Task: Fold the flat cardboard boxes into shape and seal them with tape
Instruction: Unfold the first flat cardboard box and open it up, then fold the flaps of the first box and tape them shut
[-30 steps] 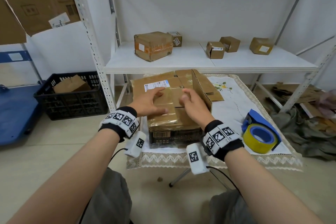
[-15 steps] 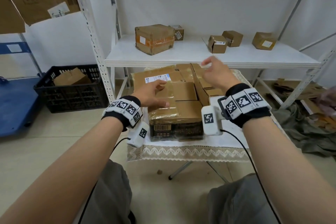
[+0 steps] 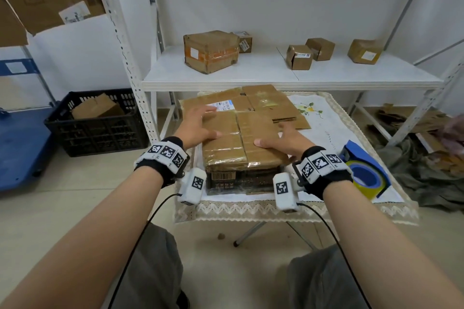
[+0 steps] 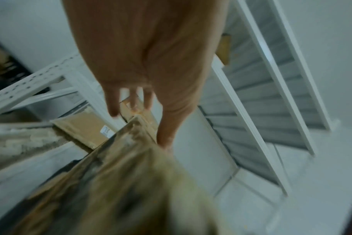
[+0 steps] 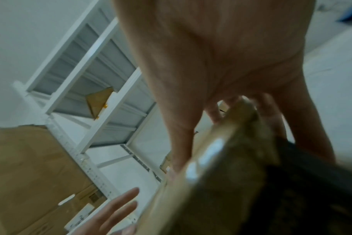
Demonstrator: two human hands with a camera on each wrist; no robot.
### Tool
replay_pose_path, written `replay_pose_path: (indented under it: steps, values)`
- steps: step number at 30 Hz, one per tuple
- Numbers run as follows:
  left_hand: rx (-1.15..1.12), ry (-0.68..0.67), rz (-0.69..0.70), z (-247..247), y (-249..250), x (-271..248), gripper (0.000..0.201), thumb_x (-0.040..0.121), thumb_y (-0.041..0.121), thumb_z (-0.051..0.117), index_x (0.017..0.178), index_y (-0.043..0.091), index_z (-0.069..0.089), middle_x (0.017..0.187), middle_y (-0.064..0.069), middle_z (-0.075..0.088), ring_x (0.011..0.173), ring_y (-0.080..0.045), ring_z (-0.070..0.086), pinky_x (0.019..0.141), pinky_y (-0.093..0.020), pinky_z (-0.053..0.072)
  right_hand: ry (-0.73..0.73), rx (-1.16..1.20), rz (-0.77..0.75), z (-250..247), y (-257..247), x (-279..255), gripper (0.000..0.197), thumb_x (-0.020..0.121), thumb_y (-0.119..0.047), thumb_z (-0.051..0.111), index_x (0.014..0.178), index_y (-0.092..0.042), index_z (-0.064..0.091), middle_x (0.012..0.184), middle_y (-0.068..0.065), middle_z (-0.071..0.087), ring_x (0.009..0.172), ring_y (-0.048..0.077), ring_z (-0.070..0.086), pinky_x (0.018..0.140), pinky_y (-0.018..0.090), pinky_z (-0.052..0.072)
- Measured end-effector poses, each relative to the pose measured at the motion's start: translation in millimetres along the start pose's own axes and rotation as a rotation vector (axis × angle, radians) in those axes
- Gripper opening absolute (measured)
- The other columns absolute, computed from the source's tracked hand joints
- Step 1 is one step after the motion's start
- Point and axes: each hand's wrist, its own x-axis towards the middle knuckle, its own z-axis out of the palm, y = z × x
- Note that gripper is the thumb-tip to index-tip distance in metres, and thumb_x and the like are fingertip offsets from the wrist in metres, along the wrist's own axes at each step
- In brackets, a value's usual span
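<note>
Far left: blue cart [image 3: 17, 148], then black crate [image 3: 98, 123] on the floor with brown cardboard inside. Left hand [image 3: 198, 125] laid flat on the left top flap of the box [image 3: 241, 143], fingers straight and slightly spread, holding nothing. Box in the middle of the small table [image 3: 351, 130], near its front edge, on a white cloth: brown, worn, both top flaps down and meeting along a centre seam, glossy old tape across the top, dark printed front with a barcode. Flat cardboard [image 3: 251, 103] just behind, white label showing. Right hand [image 3: 283, 143] spread wide over the right flap, thumb on top, fingertips past the right edge. Yellow tape roll [image 3: 364, 180] in a blue dispenser at the right of the table. Small taped boxes on the white shelf [image 3: 276, 73] above.
</note>
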Motion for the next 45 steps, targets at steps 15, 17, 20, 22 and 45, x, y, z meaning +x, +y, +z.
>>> replay_pose_path:
  steps: [15, 17, 20, 22, 45]
  values:
    - [-0.355, -0.108, -0.292, 2, -6, 7, 0.088, 0.079, 0.017, 0.085, 0.150, 0.026, 0.034, 0.138, -0.006, 0.046, 0.112, -0.022, 0.058, 0.074, -0.036, 0.055, -0.264, 0.394, 0.225, 4, 38, -8, 0.059, 0.086, -0.058, 0.066, 0.126, -0.016, 0.056, 0.127, 0.017, 0.058, 0.118, 0.035, 0.059, 0.100, 0.057, 0.053]
    - [-0.373, -0.098, -0.281, 1, -8, 5, 0.093, 0.082, 0.016, 0.083, 0.155, 0.026, 0.027, 0.140, -0.007, 0.045, 0.114, -0.022, 0.058, 0.077, -0.034, 0.055, -0.280, 0.354, 0.208, 3, 38, -6, 0.068, 0.081, -0.069, 0.066, 0.124, -0.017, 0.058, 0.127, 0.018, 0.061, 0.118, 0.035, 0.061, 0.102, 0.055, 0.053]
    - [-0.439, -0.118, -0.260, -3, -8, 7, 0.097, 0.083, 0.015, 0.081, 0.158, 0.027, 0.021, 0.136, -0.005, 0.053, 0.109, -0.018, 0.062, 0.078, -0.035, 0.057, -0.284, 0.337, 0.190, -1, 35, -6, 0.083, 0.064, -0.079, 0.068, 0.123, -0.021, 0.060, 0.124, 0.019, 0.065, 0.115, 0.035, 0.065, 0.101, 0.054, 0.054]
    - [-0.474, -0.135, -0.242, -7, -6, 8, 0.103, 0.078, 0.020, 0.086, 0.158, 0.028, 0.022, 0.138, -0.004, 0.056, 0.113, -0.020, 0.064, 0.081, -0.037, 0.059, -0.285, 0.351, 0.174, -4, 34, -6, 0.085, 0.061, -0.081, 0.068, 0.124, -0.025, 0.060, 0.124, 0.018, 0.067, 0.113, 0.036, 0.066, 0.101, 0.055, 0.054]
    - [0.630, -0.454, -0.006, 39, 77, 10, 0.094, 0.074, 0.056, 0.080, 0.152, 0.026, 0.037, 0.157, -0.001, 0.039, 0.140, -0.024, 0.041, 0.118, -0.045, 0.031, 0.717, -0.276, 0.225, -56, 94, -2, 0.037, 0.090, -0.017, 0.062, 0.127, -0.019, 0.060, 0.140, 0.019, 0.050, 0.133, 0.040, 0.037, 0.110, 0.044, 0.027]
